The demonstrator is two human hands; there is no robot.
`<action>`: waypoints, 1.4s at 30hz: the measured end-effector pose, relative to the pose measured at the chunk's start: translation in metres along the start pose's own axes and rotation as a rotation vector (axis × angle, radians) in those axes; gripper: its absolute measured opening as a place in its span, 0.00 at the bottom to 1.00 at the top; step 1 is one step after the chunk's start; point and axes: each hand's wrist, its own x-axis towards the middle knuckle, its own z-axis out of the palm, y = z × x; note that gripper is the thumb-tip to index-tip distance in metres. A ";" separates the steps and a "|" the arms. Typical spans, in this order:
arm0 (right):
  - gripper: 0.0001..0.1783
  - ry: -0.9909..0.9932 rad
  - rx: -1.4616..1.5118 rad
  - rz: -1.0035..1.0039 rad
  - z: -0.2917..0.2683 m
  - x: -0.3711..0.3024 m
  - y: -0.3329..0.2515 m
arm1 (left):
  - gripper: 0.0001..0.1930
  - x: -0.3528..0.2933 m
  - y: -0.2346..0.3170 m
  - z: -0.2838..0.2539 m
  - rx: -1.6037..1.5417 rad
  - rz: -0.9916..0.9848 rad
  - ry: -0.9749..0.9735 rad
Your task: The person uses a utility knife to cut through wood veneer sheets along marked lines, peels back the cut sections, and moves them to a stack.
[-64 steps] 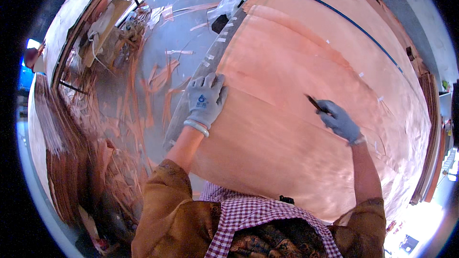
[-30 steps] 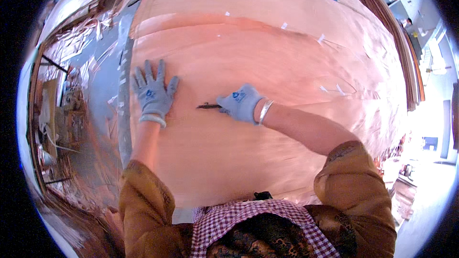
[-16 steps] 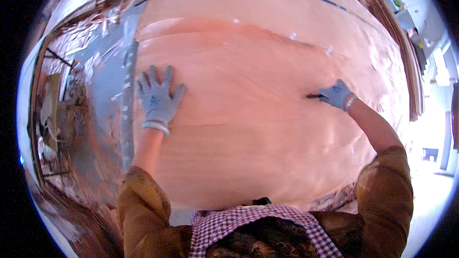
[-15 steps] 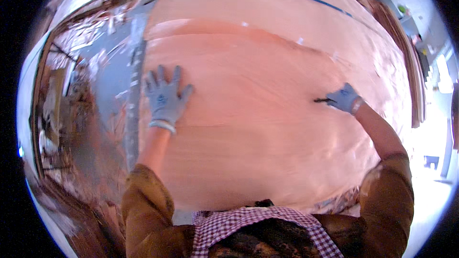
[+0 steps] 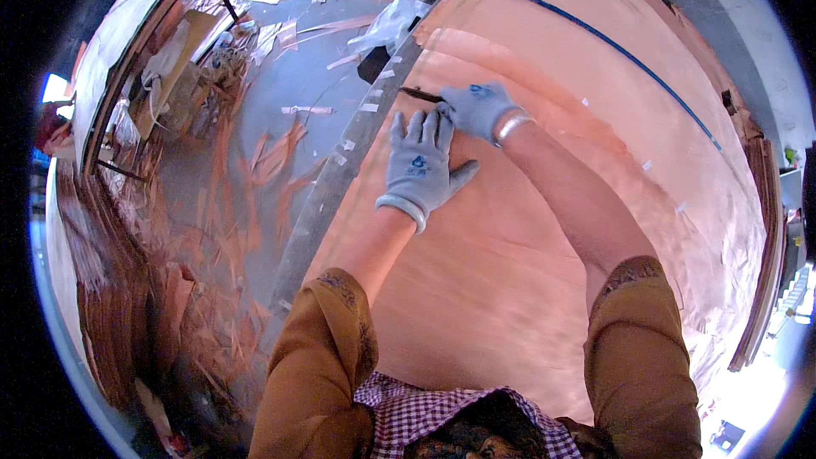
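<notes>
A broad, thin pinkish-orange sheet, like wood veneer, lies spread before me. My left hand, in a grey glove, is flat on it near its left edge, fingers apart from the thumb. Just beyond its fingertips is my right hand, also gloved, closed around a dark, narrow knife-like tool. The tool's end points left, over the sheet's edge. Its exact kind is hard to make out. Along that edge runs a grey border strip with small white tape pieces.
A long blue-and-black rod lies across the sheet's far part. Torn veneer strips litter the grey floor at left. A white plastic bag is beyond the border. Stacked brown sheets stand at lower left.
My view has turned toward the left edge. My right hand has come leftward with the dark tool, from far apart to right beside my left hand's fingertips. The left hand stays flat.
</notes>
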 end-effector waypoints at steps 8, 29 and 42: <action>0.16 -0.213 0.028 0.152 0.001 -0.080 0.051 | 0.41 -0.001 -0.006 0.006 0.088 -0.031 0.001; 0.08 -0.019 0.577 0.730 0.079 -0.454 0.089 | 0.37 -0.003 -0.003 0.013 0.140 0.012 -0.040; 0.14 0.475 0.294 0.650 0.054 -0.231 0.205 | 0.36 0.001 -0.003 0.012 0.090 0.066 0.052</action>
